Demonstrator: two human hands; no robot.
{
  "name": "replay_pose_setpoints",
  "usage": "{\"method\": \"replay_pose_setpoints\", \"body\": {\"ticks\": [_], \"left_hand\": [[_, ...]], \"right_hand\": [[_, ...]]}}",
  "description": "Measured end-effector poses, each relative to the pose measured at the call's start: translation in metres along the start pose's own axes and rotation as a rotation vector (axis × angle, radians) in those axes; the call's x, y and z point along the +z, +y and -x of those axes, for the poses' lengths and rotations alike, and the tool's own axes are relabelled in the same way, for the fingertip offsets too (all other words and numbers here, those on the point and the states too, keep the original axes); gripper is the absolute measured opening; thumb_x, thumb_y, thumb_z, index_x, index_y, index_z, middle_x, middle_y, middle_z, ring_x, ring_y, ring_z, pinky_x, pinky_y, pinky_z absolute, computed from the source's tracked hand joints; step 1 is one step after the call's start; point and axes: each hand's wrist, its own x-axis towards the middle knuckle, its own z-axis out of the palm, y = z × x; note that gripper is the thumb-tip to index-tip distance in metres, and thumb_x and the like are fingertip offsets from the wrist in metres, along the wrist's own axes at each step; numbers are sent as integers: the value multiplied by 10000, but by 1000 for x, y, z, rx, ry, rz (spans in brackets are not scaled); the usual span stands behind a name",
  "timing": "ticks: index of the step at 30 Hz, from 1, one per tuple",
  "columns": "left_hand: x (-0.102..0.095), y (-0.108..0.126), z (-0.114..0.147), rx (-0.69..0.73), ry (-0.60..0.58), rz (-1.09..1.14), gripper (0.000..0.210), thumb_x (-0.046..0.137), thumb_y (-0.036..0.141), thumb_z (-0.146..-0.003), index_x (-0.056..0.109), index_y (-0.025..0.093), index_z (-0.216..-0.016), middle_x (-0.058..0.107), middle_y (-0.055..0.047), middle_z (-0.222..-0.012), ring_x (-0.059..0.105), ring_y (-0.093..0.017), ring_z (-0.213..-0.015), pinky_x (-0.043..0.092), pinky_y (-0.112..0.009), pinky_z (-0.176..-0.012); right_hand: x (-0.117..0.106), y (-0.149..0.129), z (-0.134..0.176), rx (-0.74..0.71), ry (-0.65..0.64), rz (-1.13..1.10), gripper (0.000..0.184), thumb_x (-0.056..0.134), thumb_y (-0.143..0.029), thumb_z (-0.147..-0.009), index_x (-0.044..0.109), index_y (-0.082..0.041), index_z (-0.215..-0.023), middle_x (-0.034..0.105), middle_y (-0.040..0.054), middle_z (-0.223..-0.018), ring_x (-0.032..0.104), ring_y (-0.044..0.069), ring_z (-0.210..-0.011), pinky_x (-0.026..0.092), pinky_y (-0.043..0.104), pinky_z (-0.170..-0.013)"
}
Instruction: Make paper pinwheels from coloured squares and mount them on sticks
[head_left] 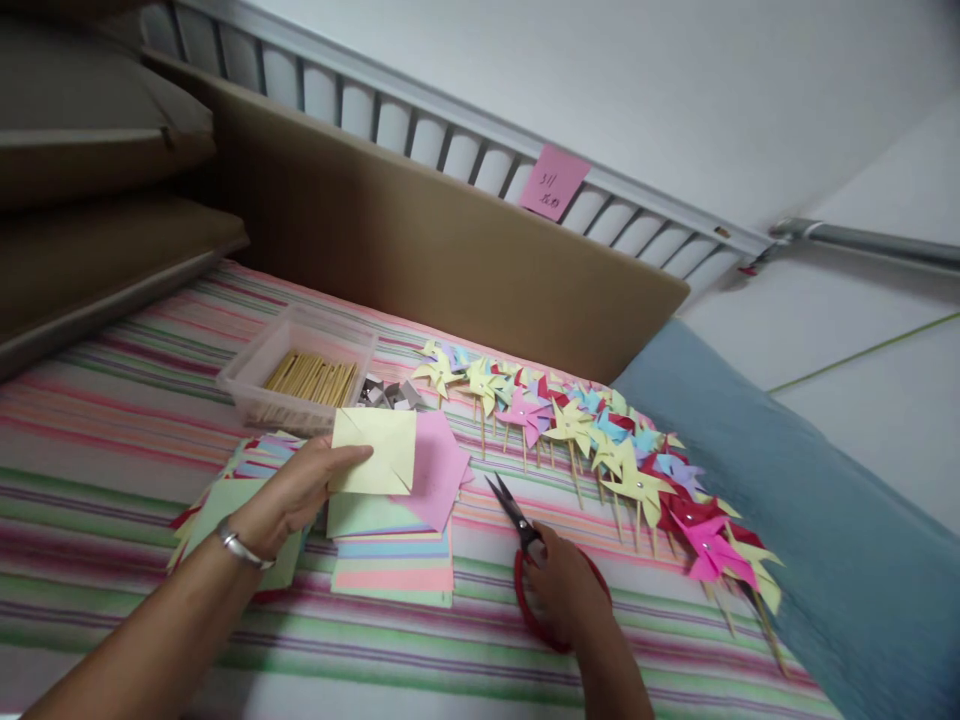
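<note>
My left hand [304, 485] pinches a pale yellow square of paper [382, 445] by its left edge, thumb on top. Slits or creases run in from the paper's corners. Beneath it lie a pink sheet [436, 470] and a stack of coloured paper squares [394, 570]. Another pile, topped by a light green square [225, 515], is partly hidden under my left wrist. To the right, my right hand [562, 585] grips red-handled scissors [517, 515], their dark blades slightly parted and pointing up and left, away from the paper.
A clear plastic box [244, 375] of short wooden sticks [311, 378] stands behind the paper, beside small grey boxes [390, 393]. Rows of paper pinwheels [570, 425] lie along the right. A brown board [450, 240] and white railing [427, 130] border the back; brown cardboard [97, 250] rises at left.
</note>
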Motion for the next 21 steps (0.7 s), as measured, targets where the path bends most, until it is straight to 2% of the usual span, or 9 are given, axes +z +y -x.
{"method": "replay_pose_setpoints", "body": {"ticks": [3,5,6,8,10,13,17,21], "left_hand": [[0,-4,-3,-36,9,88,358,743,221,-620,681,99,-951,737,-122,-879,687,-243,-781,539,-286,-700],[4,-8,-4,-66,16,149,315,723,187,-641,682,98,-940,732,-126,-905,685,-234,-801,542,-276,-722],[6,-10,-4,-86,12,176,298,710,177,-654,682,99,-940,730,-126,-919,683,-234,-814,543,-277,-733],[12,-15,-3,-131,-15,219,272,682,179,-686,680,101,-947,728,-123,-931,679,-242,-830,544,-295,-747],[18,-19,-2,-165,-39,243,260,661,191,-710,678,100,-953,730,-119,-917,678,-251,-825,544,-313,-746],[23,-25,0,-177,-71,270,256,650,200,-725,677,94,-956,730,-116,-905,675,-253,-832,534,-320,-761],[25,-30,1,-166,-115,285,217,653,194,-735,686,88,-921,730,-113,-884,669,-237,-827,519,-312,-779],[25,-31,2,-154,-156,284,172,666,195,-732,697,99,-871,729,-106,-838,665,-224,-804,508,-300,-768]], "right_hand": [[1,-10,0,-44,135,-90,376,492,-178,-764,602,-116,-1118,636,172,-1063,567,289,-1008,395,376,-860],[1,-30,5,-131,211,-315,303,481,-225,-798,631,-134,-1045,636,144,-1065,558,272,-1024,394,377,-896],[2,-43,9,-165,208,-467,276,480,-267,-815,641,-146,-1004,646,129,-1035,573,261,-993,411,374,-883],[6,-70,17,-202,17,-785,278,502,-370,-832,651,-158,-933,671,101,-932,608,240,-900,458,357,-812],[14,-96,23,-124,-141,-1112,355,520,-461,-821,618,-149,-961,668,96,-905,633,215,-800,493,325,-691],[28,-121,25,-38,-268,-1475,393,596,-500,-768,566,-155,-954,652,67,-862,626,163,-687,485,272,-591],[40,-130,21,62,-329,-1719,371,715,-423,-680,552,-166,-892,597,-16,-689,576,108,-574,439,216,-522],[44,-131,18,120,-356,-1794,352,768,-328,-624,569,-161,-861,561,-46,-625,541,81,-534,411,194,-502]]}}
